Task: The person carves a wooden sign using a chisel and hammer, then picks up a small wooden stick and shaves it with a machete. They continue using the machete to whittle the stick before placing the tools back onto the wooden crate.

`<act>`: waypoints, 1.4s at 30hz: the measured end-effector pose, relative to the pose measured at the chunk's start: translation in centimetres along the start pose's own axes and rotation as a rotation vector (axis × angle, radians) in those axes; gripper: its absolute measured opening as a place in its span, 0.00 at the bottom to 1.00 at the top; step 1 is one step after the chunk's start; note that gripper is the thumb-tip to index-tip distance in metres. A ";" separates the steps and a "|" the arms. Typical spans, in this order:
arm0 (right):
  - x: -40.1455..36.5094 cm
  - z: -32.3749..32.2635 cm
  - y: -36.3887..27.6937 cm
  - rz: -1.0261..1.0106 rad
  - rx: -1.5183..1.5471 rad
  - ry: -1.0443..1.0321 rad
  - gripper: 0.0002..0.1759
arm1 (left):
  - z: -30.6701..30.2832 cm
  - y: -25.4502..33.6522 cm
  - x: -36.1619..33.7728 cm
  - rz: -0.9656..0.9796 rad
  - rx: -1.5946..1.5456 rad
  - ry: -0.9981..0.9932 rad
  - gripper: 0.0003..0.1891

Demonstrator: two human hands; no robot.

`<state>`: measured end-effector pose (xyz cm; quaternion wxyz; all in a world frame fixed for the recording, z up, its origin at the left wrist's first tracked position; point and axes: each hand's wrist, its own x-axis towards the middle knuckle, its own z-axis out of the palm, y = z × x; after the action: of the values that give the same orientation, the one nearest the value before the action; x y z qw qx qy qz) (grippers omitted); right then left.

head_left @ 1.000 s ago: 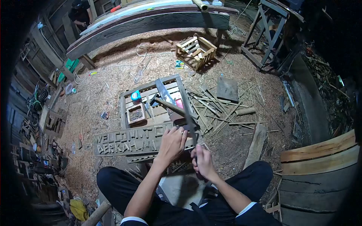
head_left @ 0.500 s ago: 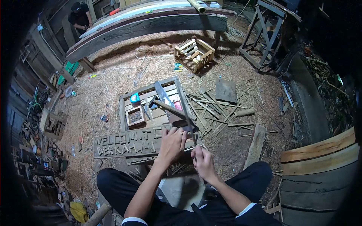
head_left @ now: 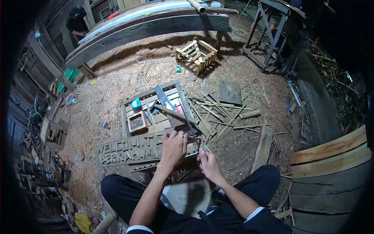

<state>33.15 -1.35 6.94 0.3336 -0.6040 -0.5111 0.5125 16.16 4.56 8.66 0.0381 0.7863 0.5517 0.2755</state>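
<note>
My left hand (head_left: 173,147) is closed at the right end of a wooden sign board (head_left: 128,149) with raised stick letters. Whatever its fingers pinch is hidden. My right hand (head_left: 208,165) grips a long, narrow blade (head_left: 194,132), its handle covered by the fingers and the blade pointing up and away from me. Behind the hands, a slatted wooden table (head_left: 124,113) carries a hammer (head_left: 171,112), a handsaw (head_left: 164,96), a teal tape measure (head_left: 136,104) and a small wooden box (head_left: 145,128) of small dark pieces.
Thin sticks (head_left: 218,111) and a flat square board (head_left: 230,93) lie on the shavings-covered ground. A slatted crate (head_left: 196,56) sits farther off, before a long workbench (head_left: 156,30). Planks (head_left: 331,167) are at the right. Another person (head_left: 79,22) is at the far left.
The view has shifted slightly. The blade in my right hand leans a little more to the left and lies slightly lower. Both hands keep nearly the same places.
</note>
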 end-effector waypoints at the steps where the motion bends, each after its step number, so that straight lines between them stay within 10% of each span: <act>1: -0.1 0.1 -0.2 -0.011 -0.001 -0.002 0.31 | 0.1 -0.1 0.3 0.001 0.005 0.010 0.13; 5: -1.4 0.4 0.1 -0.197 0.067 0.113 0.31 | 0.6 0.3 -0.2 -0.012 0.041 -0.075 0.12; 11: -0.1 -0.4 0.9 0.110 0.162 -0.006 0.32 | 0.7 -0.4 -0.4 -0.014 0.044 -0.029 0.13; 14: -1.2 0.4 0.1 -0.130 0.264 0.022 0.31 | 0.5 0.2 0.0 -0.030 0.017 -0.065 0.13; 19: 0.6 0.2 1.7 0.266 0.301 -0.055 0.31 | 0.0 -0.1 -0.3 -0.041 0.022 -0.032 0.13; 25: -0.2 1.2 2.0 -0.188 0.264 0.019 0.32 | 0.4 0.1 -0.2 -0.031 -0.020 -0.086 0.13; 28: 0.9 0.2 2.7 0.266 0.299 -0.096 0.33 | -0.1 -0.7 -0.4 -0.071 -0.055 -0.092 0.12; 33: 0.0 0.1 1.5 -0.177 0.152 0.027 0.32 | 0.3 -0.6 -0.8 0.042 -0.052 -0.089 0.10; 38: 0.2 0.4 1.3 0.161 0.252 -0.117 0.32 | -0.2 -1.0 -1.4 0.020 -0.054 -0.129 0.11; 42: -1.2 0.2 -0.6 -0.114 0.357 -0.013 0.34 | -0.5 -0.6 -1.2 0.028 -0.068 -0.143 0.10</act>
<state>32.79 -2.34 7.79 0.4607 -0.5021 -0.4477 0.5789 15.12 3.65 8.35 0.1004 0.8100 0.5267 0.2376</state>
